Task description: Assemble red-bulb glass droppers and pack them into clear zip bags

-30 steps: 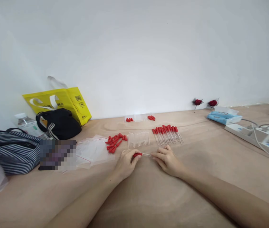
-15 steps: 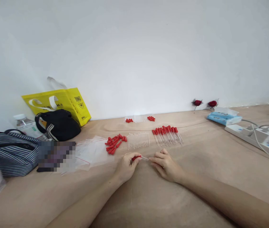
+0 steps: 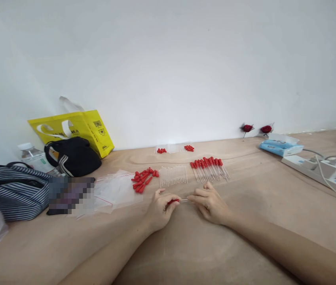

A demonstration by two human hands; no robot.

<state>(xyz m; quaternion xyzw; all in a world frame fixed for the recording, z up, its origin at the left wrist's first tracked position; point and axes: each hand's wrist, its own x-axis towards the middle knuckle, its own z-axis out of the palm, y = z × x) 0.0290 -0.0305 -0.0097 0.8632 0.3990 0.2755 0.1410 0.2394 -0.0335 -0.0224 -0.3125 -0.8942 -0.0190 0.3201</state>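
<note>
While left hand (image 3: 159, 209) pinches the red bulb (image 3: 172, 201), right hand (image 3: 211, 204) pinches its tube (image 3: 183, 200); bare table (image 3: 185, 245) nearer

Tabletop (image 3: 245, 198) looks like pale plywood, matt, with faint grain swirls. The dropper (image 3: 179, 201) pinched between left hand (image 3: 158, 209) and right hand (image 3: 211, 206) has a dull red rubbery bulb on a clear shiny tube, glass or plastic, can't tell. Same matt red on the loose bulbs (image 3: 143, 180), same see-through look on the bare tubes (image 3: 173, 175). The zip bags (image 3: 114, 192) toward the left edge are thin glossy clear plastic; the striped bag (image 3: 10, 192) and black bag (image 3: 73, 156) look like woven cloth. Power strip (image 3: 325, 172) at the right edge is smooth white plastic.
</note>
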